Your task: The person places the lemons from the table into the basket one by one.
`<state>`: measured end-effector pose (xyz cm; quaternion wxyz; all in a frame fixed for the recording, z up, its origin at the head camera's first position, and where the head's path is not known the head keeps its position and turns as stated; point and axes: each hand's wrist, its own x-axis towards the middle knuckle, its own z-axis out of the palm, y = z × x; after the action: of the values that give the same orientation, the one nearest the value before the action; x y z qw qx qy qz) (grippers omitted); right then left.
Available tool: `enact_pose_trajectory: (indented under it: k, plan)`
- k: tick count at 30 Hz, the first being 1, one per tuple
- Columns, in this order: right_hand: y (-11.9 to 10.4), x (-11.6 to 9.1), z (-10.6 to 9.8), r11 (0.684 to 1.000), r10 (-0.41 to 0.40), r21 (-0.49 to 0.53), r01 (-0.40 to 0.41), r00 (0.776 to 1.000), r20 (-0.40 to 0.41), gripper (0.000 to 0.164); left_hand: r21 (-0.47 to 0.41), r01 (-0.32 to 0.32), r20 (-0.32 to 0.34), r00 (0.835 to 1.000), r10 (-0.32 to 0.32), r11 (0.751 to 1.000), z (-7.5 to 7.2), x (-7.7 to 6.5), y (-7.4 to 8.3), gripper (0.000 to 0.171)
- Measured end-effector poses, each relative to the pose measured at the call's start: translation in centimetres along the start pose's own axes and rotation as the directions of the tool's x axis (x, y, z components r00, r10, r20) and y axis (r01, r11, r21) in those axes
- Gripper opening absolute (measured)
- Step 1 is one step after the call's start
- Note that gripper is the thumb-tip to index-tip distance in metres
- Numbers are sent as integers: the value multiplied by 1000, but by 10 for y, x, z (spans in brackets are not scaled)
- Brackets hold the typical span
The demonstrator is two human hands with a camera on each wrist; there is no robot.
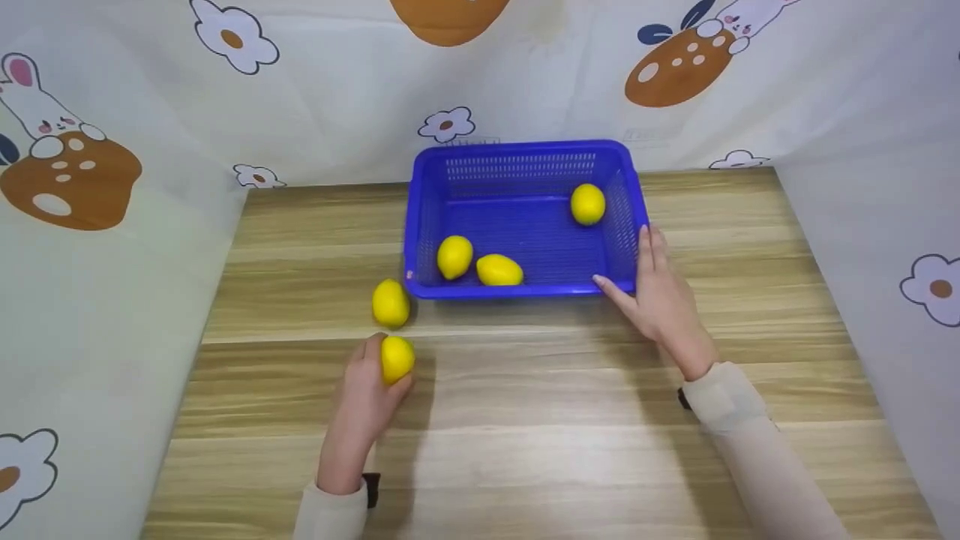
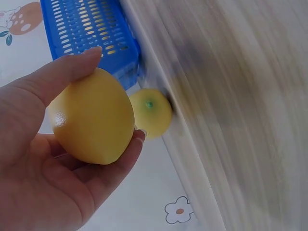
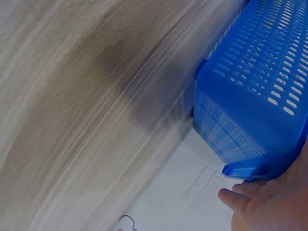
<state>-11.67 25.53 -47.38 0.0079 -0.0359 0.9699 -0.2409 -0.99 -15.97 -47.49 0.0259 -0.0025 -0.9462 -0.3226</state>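
Observation:
Between the fingers and thumb of my left hand [image 1: 365, 391] is a yellow lemon [image 1: 397, 359], held above the table in the left wrist view too. Just beyond it, a second lemon [image 1: 391, 304] stands on the table beside the front left corner of a blue plastic basket [image 1: 517, 292]. Inside the basket are three more: one lemon [image 1: 454, 257] at the left, one lemon [image 1: 499, 270] by the front wall and one lemon [image 1: 588, 204] at the back right. My right hand [image 1: 664, 304] rests on the basket's front right corner, fingers straight along its side, thumb at the front rim.
The wood-grain table [image 1: 525, 420] runs back to a white cloth backdrop [image 1: 337, 97] printed with rabbits and flowers. The basket stands near the table's back edge, close to that cloth. Similar cloth hangs at both sides.

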Motion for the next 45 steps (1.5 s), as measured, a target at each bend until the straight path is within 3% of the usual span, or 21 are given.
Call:
enact_pose_trajectory:
  k: [15, 22, 45]
  plan:
    - [0, 0, 2, 1000, -3, 3, 3, 1000, 3, 112, -78, -89, 11, 996, 90, 993, 1, 5, 15, 60]
    - [0, 0, 2, 1000, -14, 8, 14, 1000, -14, 111, -93, -161, -6, 987, 161, 983, 1, 10, 21, 60]
    - [-1, 1, 0, 1000, -3, 6, 3, 1000, 13, 112, -66, -200, 97, 974, 206, 978, -13, 38, 55, 65]
